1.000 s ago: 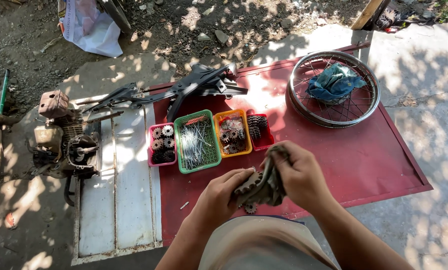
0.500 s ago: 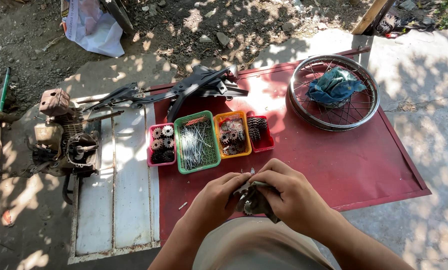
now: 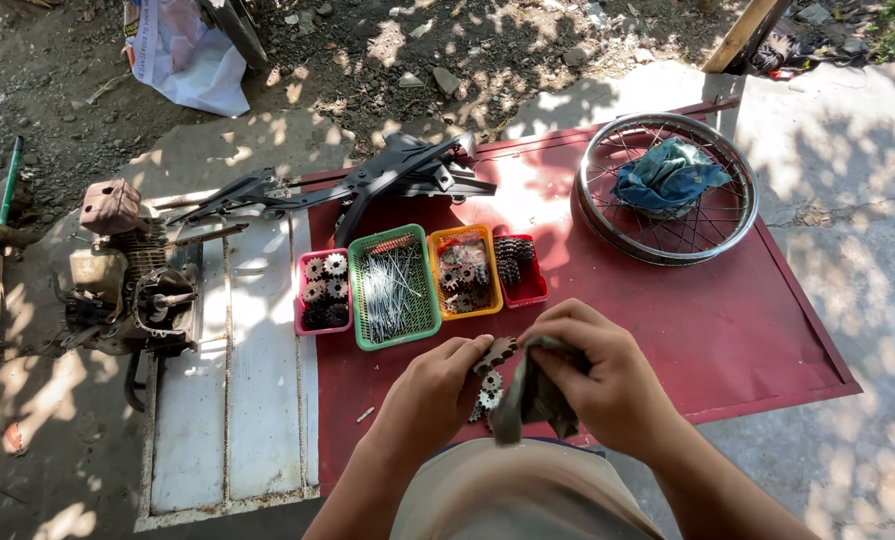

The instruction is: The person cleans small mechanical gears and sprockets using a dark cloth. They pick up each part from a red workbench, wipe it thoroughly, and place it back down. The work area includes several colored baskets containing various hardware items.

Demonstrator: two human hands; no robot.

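The left hand (image 3: 432, 395) is closed around a stack of small gears (image 3: 491, 372), and the right hand (image 3: 607, 385) pinches a grey rag (image 3: 529, 398) against them, just in front of the green basket (image 3: 395, 288) of metal pins. Pink (image 3: 319, 292), orange (image 3: 464, 270) and red (image 3: 519, 268) trays flank that basket; a white printed bag (image 3: 192, 60) lies far behind it on the dirt.
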